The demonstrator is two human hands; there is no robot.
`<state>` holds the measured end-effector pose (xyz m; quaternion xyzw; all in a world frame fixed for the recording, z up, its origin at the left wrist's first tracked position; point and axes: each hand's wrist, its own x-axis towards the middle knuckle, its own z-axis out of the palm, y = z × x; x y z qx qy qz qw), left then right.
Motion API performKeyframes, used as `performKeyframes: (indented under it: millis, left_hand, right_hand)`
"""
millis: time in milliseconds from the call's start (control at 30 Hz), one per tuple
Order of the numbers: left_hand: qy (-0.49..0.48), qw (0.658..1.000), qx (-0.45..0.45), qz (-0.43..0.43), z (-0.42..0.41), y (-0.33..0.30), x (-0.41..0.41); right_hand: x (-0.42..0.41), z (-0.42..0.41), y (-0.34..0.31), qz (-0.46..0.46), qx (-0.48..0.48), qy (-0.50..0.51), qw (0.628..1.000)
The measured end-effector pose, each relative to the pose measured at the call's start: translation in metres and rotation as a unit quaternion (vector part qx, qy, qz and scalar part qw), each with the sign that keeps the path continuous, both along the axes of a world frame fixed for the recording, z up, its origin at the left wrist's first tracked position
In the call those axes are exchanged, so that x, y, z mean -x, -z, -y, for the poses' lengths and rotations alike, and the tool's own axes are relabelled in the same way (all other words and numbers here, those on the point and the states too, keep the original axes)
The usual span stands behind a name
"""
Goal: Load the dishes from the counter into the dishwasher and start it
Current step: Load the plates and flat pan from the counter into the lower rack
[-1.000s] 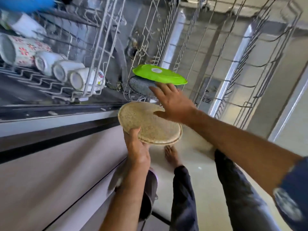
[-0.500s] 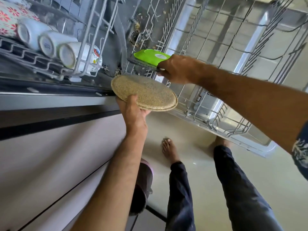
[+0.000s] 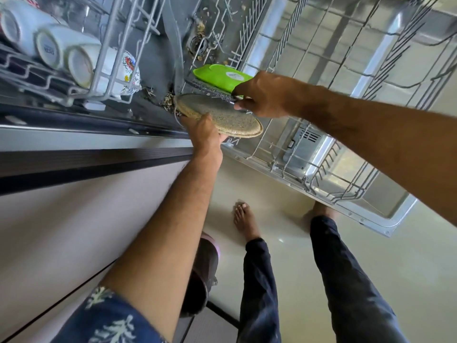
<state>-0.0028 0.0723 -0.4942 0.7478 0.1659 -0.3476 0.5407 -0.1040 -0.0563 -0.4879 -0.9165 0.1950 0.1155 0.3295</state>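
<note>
My left hand (image 3: 206,133) grips the near rim of a speckled tan plate (image 3: 220,115), holding it over the inner end of the lower dishwasher rack (image 3: 321,174). My right hand (image 3: 262,99) grips a dark grey speckled plate (image 3: 210,89) by its edge, just above the tan one. A bright green plate (image 3: 217,75) stands slotted in the rack right behind the grey plate. White cups and a floral mug (image 3: 123,68) lie in the upper rack (image 3: 108,45) at the left.
The lower rack is pulled out over the open dishwasher door (image 3: 385,219), mostly wire tines to the right. A pale counter front (image 3: 61,219) fills the left. My bare feet (image 3: 244,221) stand on a cream floor beside a dark bin (image 3: 200,276).
My right hand went from touching the tan plate to gripping the grey plate by the green one. My left hand carried the tan plate forward and up to the rack.
</note>
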Motion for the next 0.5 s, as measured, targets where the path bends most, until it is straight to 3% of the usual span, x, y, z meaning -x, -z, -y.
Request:
performKeyframes:
  millis: [133,300,500]
  left_hand:
    - [0.072,0.992,-0.043,0.089,0.014,0.009,-0.005]
    - [0.136,0.972,-0.129,0.14,-0.007,0.023,-0.01]
    - [0.128,0.984,-0.103,0.069,-0.034,0.014,0.005]
  right_hand:
    - [0.002,-0.004,0.002,-0.014,-0.001,0.013,1.0]
    - [0.012,-0.023,0.015,-0.025,0.003,0.019,0.999]
    - [0.017,-0.045,0.026,-0.035,-0.006,0.019,0.999]
